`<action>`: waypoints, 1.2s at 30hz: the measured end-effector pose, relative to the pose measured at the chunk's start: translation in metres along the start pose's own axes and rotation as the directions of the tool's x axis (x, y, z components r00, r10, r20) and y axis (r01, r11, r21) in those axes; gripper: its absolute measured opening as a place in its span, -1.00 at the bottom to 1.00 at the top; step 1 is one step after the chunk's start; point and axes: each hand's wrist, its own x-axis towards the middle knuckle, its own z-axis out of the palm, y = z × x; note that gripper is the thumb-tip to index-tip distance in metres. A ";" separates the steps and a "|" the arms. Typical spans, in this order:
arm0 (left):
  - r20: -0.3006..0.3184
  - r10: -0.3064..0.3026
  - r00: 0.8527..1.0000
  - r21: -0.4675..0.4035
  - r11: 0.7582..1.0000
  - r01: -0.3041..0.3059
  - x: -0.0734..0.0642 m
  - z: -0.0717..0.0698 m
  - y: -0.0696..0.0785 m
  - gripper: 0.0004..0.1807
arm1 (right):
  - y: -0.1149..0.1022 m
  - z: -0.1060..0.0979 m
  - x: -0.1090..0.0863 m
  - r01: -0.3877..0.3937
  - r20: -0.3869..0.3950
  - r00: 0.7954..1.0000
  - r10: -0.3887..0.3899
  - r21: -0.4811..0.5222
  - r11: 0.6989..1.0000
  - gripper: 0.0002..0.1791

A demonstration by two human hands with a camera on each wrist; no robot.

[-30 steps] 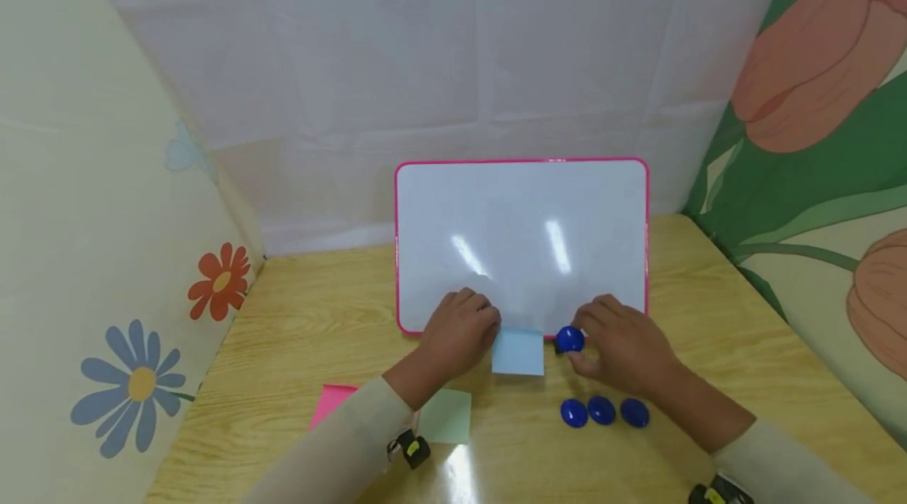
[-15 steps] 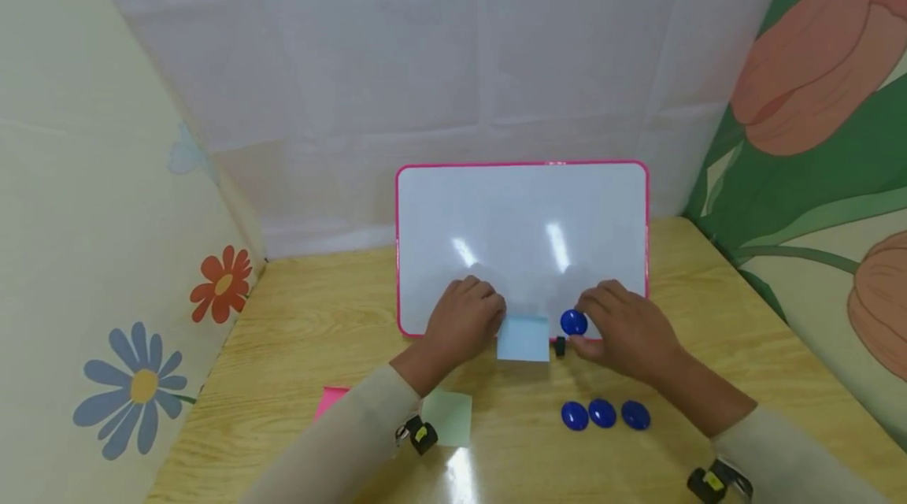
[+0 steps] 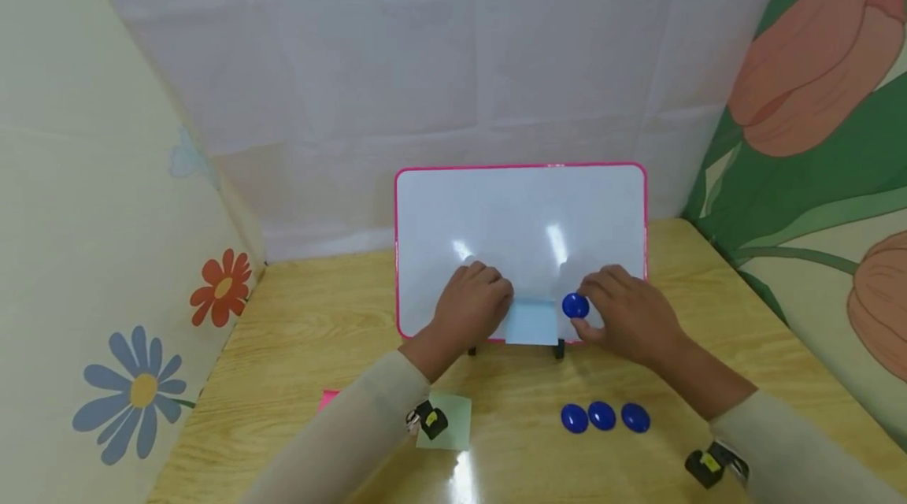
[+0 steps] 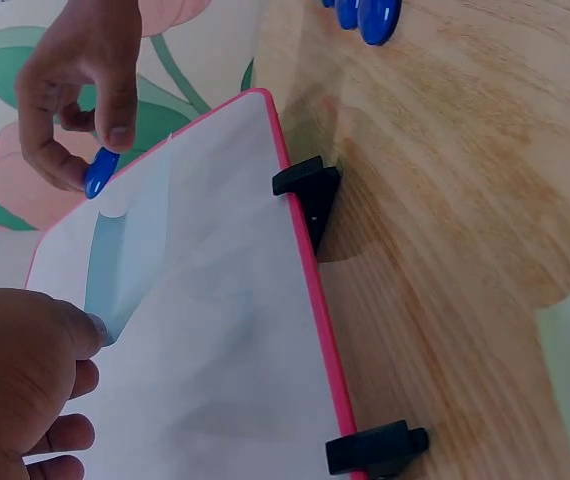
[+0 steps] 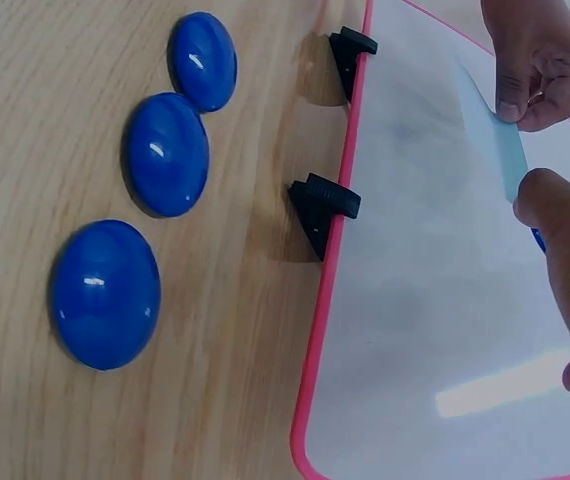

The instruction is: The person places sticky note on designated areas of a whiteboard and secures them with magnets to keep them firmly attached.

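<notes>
Between thumb and fingers, my left hand [image 3: 471, 303] pinches a light blue sticky note [image 3: 533, 323] at its left edge. The note hangs before the lower middle of a pink-framed whiteboard [image 3: 520, 213]; the left wrist view has its lower part standing off the surface. To the note's right, my right hand [image 3: 631, 315] holds a round blue magnet [image 3: 575, 305] between thumb and fingertips, close in front of the board. In the right wrist view, the right thumb [image 5: 555, 205] hides most of that magnet.
Three more blue magnets [image 3: 602, 416] lie in a row on the wooden table [image 3: 538, 457]. A pale green sticky note [image 3: 453, 421] and a pink one [image 3: 328, 398] sit partly under the left forearm. Black stand feet [image 5: 325, 205] clip the board's lower edge.
Both hands have moved up and forward along the board. The blue note has risen and shifted slightly right, and the held magnet has risen too. The table magnets stay put.
</notes>
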 end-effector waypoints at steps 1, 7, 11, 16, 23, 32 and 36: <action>-0.002 0.000 1.000 -0.001 1.000 0.000 0.002 0.000 0.000 -0.86 | 0.001 -0.001 0.001 -0.002 0.000 1.000 0.002 -0.003 1.000 -0.42; -0.022 0.006 1.000 0.014 1.000 -0.006 0.012 -0.001 -0.001 -0.87 | 0.005 -0.003 0.007 0.007 -0.017 1.000 -0.008 -0.019 1.000 -0.42; -0.020 -0.003 1.000 0.023 1.000 0.003 0.017 -0.004 -0.001 -0.87 | 0.009 -0.002 0.010 0.006 -0.030 1.000 -0.007 -0.027 1.000 -0.42; 0.005 -0.017 1.000 0.024 1.000 0.017 0.024 -0.006 0.000 -0.84 | 0.013 -0.002 0.013 -0.014 -0.036 0.999 0.013 -0.030 0.999 -0.40; 0.000 -0.016 1.000 0.041 0.999 0.016 0.035 -0.008 -0.003 -0.84 | 0.019 0.000 0.019 -0.011 -0.083 0.997 0.009 -0.024 1.000 -0.41; -0.008 -0.029 1.000 0.091 0.995 0.030 0.049 -0.009 -0.006 -0.82 | 0.024 0.000 0.027 -0.005 -0.101 0.995 0.000 -0.045 0.999 -0.41; 0.000 -0.041 0.999 0.094 0.995 0.041 0.055 -0.009 -0.007 -0.81 | 0.027 -0.001 0.030 -0.014 -0.106 0.994 0.007 -0.062 0.998 -0.40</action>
